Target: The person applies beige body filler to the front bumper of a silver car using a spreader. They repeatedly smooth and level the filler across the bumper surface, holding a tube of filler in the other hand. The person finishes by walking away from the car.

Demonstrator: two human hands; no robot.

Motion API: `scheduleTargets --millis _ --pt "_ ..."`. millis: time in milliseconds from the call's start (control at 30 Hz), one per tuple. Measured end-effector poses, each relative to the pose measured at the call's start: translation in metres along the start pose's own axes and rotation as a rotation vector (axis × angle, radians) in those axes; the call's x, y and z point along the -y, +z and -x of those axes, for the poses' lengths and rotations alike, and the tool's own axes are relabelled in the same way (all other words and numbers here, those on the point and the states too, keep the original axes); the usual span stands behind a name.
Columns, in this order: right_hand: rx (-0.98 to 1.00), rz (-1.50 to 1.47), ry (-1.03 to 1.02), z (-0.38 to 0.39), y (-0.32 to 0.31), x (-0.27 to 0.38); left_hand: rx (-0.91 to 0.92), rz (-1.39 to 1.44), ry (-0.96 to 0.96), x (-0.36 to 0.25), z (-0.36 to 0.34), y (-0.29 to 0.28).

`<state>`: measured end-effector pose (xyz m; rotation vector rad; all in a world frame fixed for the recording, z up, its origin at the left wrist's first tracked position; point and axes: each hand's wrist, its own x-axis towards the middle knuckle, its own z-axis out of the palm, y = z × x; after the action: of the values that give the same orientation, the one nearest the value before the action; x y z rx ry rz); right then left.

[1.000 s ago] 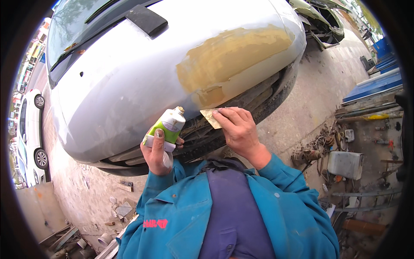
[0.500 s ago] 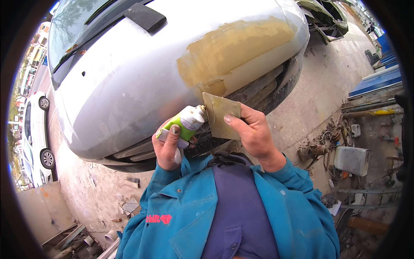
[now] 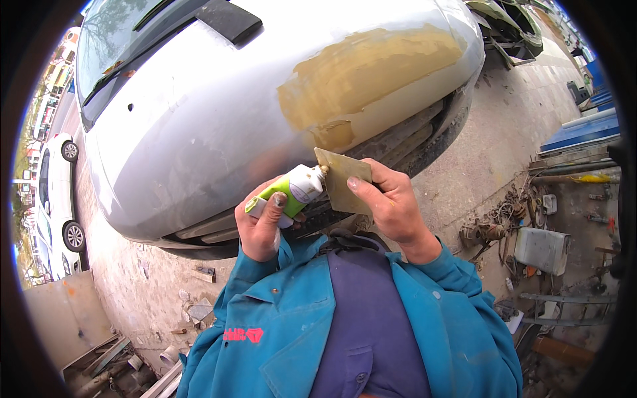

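My left hand [image 3: 260, 222] is closed round a white and green squeeze tube [image 3: 290, 190], its nozzle pointing right. In my right hand [image 3: 393, 207], a flat tan spreader [image 3: 345, 184] is pinched between thumb and fingers. The tube's nozzle meets or nearly meets the spreader's left edge; contact is hard to tell. Beyond my hands is the grey-white hood [image 3: 192, 139] of a car, with a broad patch of yellowish-tan filler [image 3: 361, 76] on its right part. A smaller filler patch [image 3: 334, 134] lies near the hood's front edge, just above the spreader.
A black block-like piece [image 3: 229, 21] lies on the hood near the windshield. White cars [image 3: 60, 199] stand at the far left. To the right are a grey metal container [image 3: 542, 250], tangled scrap parts [image 3: 488, 232] and blue panels [image 3: 580, 132]. Debris [image 3: 199, 310] litters the ground at left.
The tube has tilted and shifted slightly right, its nozzle now closer to the spreader's edge. The spreader has turned a little. Both hands keep their grip.
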<state>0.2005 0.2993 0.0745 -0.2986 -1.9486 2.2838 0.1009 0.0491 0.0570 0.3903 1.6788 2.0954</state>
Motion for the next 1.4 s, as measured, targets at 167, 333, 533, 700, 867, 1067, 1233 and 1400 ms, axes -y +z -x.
scheduleTargets --millis 167,333,533,700,867,1067,1233,1400 --pt "-0.025 -0.028 -0.031 0.003 -0.001 -0.007 -0.03 -0.113 0.098 -0.002 -0.002 0.003" --pt "-0.184 0.287 -0.277 -0.014 -0.014 -0.008 -0.19 -0.154 0.232 -0.002 -0.011 -0.008" --pt "-0.213 1.228 -0.843 -0.059 -0.017 -0.017 -0.349 -0.18 0.433 -0.009 -0.043 -0.046" --pt "-0.201 1.312 -0.892 -0.068 -0.009 -0.033 -0.391 -0.235 0.525 -0.012 -0.065 -0.07" --pt "-0.152 1.364 -0.83 -0.053 -0.013 -0.053 -0.432 -0.217 0.535 -0.006 -0.076 -0.083" --pt "-0.101 1.347 -0.78 -0.019 -0.017 -0.062 -0.442 -0.202 0.508 -0.003 -0.078 -0.087" --pt "-0.176 1.327 -0.85 -0.035 -0.004 -0.041 -0.396 -0.198 0.514 -0.003 -0.078 -0.089" --pt "-0.147 1.355 -0.873 -0.065 0.01 -0.036 -0.366 -0.187 0.513 -0.002 -0.077 -0.093"
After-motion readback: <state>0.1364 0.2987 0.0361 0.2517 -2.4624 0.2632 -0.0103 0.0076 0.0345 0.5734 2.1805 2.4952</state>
